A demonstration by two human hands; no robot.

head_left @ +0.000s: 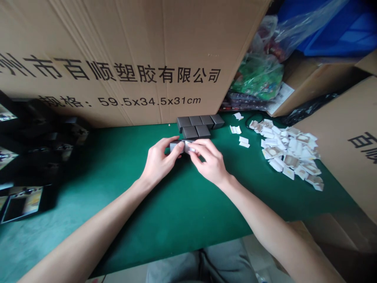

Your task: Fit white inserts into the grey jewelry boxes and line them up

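Note:
Over the green table (176, 204), my left hand (160, 159) and my right hand (207, 159) meet around one small dark grey box (176, 145). The left fingers grip its left end. The right fingers pinch a pale insert at its open right end. Just behind the hands, several finished dark grey boxes (200, 124) stand in two rows against the big cardboard carton (118, 59).
A pile of white inserts (290, 151) lies on the table to the right, with a few loose ones (240, 135) nearer the boxes. Black flat packaging (26, 165) is stacked at the left. Cartons (350, 145) and plastic bags (259, 74) crowd the right side.

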